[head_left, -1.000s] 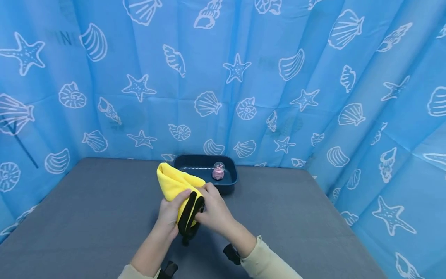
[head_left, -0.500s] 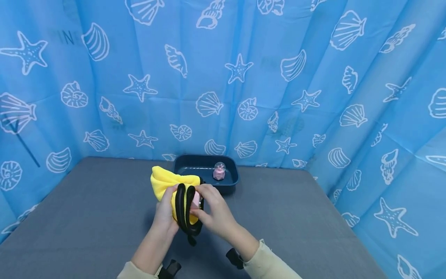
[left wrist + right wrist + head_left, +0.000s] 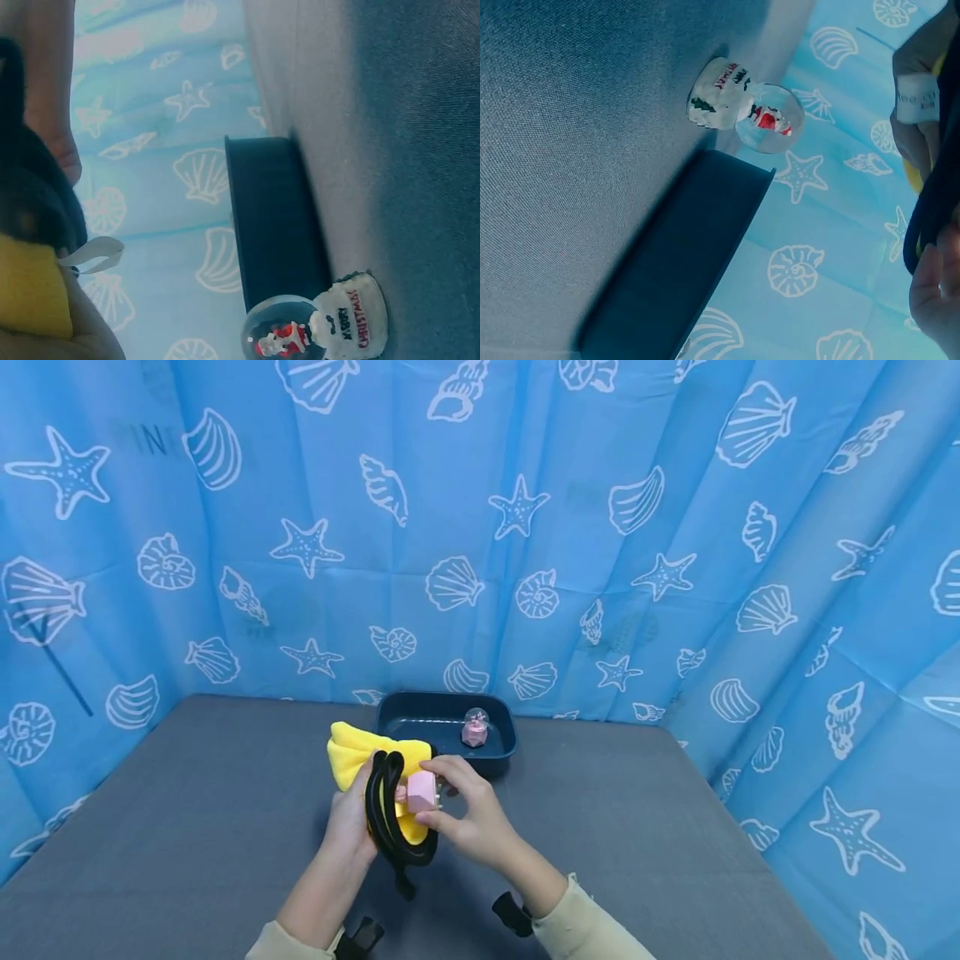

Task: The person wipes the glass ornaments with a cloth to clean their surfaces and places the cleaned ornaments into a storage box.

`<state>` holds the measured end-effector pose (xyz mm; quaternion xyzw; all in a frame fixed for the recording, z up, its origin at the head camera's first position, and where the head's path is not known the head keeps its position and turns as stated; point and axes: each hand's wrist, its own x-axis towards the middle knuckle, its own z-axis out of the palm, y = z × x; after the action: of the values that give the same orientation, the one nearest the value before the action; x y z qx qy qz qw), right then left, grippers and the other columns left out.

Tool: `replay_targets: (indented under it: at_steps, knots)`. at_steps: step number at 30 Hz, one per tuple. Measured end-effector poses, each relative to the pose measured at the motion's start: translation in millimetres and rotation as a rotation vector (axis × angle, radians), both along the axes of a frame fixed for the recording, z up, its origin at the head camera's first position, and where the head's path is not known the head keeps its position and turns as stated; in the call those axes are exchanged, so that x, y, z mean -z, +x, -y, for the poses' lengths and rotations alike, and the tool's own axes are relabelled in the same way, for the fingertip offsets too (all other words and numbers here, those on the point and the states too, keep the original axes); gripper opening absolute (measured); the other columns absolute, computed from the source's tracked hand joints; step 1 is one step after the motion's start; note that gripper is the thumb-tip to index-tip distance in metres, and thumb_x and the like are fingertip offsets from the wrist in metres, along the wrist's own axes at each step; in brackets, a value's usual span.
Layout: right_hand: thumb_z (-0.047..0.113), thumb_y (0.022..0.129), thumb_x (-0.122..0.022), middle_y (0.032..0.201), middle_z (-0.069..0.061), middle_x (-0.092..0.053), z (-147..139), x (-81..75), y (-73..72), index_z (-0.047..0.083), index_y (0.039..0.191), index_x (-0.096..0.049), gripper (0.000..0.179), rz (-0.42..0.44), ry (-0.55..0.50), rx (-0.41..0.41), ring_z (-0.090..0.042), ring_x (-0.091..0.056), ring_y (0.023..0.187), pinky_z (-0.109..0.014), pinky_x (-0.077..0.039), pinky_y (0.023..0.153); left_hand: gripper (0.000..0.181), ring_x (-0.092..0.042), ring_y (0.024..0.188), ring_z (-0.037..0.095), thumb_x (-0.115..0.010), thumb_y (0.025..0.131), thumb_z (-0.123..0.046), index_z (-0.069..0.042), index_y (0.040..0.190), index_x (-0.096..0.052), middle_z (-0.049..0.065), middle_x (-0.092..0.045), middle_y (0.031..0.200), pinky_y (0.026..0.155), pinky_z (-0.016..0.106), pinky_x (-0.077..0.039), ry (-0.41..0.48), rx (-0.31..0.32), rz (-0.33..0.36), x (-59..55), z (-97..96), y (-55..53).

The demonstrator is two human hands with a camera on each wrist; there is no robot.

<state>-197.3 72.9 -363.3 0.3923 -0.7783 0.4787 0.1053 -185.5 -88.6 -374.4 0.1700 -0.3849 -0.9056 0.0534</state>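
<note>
My left hand (image 3: pixel 348 822) grips a folded yellow cloth (image 3: pixel 351 758) with thick black edging, bunched up above the table. In the left wrist view the yellow cloth (image 3: pixel 34 289) shows a pale tag. Thumb and fingers of my right hand (image 3: pixel 474 814) pinch the pink base of a small snow globe (image 3: pixel 422 792), held sideways. Its dome end points left into the fold of the cloth, with a little pink figure visible there. The right wrist view shows only fingertips (image 3: pixel 930 289) at the dark cloth edge; the held globe is hidden there.
Behind my hands stands a dark blue tray (image 3: pixel 507 752) with another pink snow globe (image 3: pixel 475 728) inside. A Santa snow globe (image 3: pixel 351 319) on a white base stands on the grey table beside the tray, hidden in the head view. A blue shell-print curtain (image 3: pixel 570 527) hangs behind.
The pink snow globe, hidden in the cloth a second ago, now shows between the right fingers. The cloth has opened toward the right, and its black edging has shifted left.
</note>
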Motion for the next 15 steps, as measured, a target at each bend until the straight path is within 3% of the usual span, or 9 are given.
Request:
replay_targets:
  at_steps: [3, 6, 9, 15]
  knots:
    - [0.008, 0.088, -0.072, 0.113, -0.013, -0.059, -2.1, -1.5, -1.2, -0.001, 0.127, -0.057, 0.043, 0.121, -0.037, -0.010, -0.022, -0.051, 0.094, -0.031, -0.050, 0.078, 0.060, -0.063, 0.088, 0.008, -0.066, 0.088, -0.048, -0.009, 0.126, -0.041, 0.000, -0.056, 0.104, 0.085, 0.022, -0.052, -0.038, 0.030, 0.009, 1.2, 1.8, 0.6]
    - [0.014, 0.092, -0.067, 0.110, -0.013, -0.060, -3.4, -2.9, -2.9, -0.001, 0.126, -0.058, 0.038, 0.313, -0.084, 0.008, -0.021, -0.052, 0.092, -0.029, -0.051, 0.079, 0.064, -0.063, 0.091, 0.008, -0.065, 0.086, -0.054, -0.011, 0.127, -0.041, -0.002, -0.058, 0.106, 0.087, 0.022, -0.051, -0.080, 0.067, 0.006, 1.3, 4.7, 0.8]
    - [0.021, 0.095, -0.063, 0.103, -0.010, -0.061, -3.5, -4.3, -4.4, -0.002, 0.122, -0.060, 0.036, 0.488, -0.140, 0.063, -0.019, -0.054, 0.088, -0.028, -0.052, 0.078, 0.062, -0.063, 0.092, 0.008, -0.063, 0.088, -0.053, -0.010, 0.127, -0.041, -0.003, -0.060, 0.104, 0.087, 0.022, -0.051, -0.118, 0.098, -0.040, 0.1, 6.6, 0.4]
    - [0.028, 0.100, -0.057, 0.081, -0.004, -0.058, 0.1, -9.6, -4.5, -0.005, 0.110, -0.061, 0.036, 0.629, -0.189, 0.166, -0.014, -0.056, 0.070, -0.024, -0.051, 0.067, 0.051, -0.060, 0.094, 0.013, -0.062, 0.096, -0.032, -0.005, 0.129, -0.035, 0.004, -0.053, 0.109, 0.085, 0.025, -0.052, -0.286, 0.184, -0.165, -2.0, -0.3, 2.7]
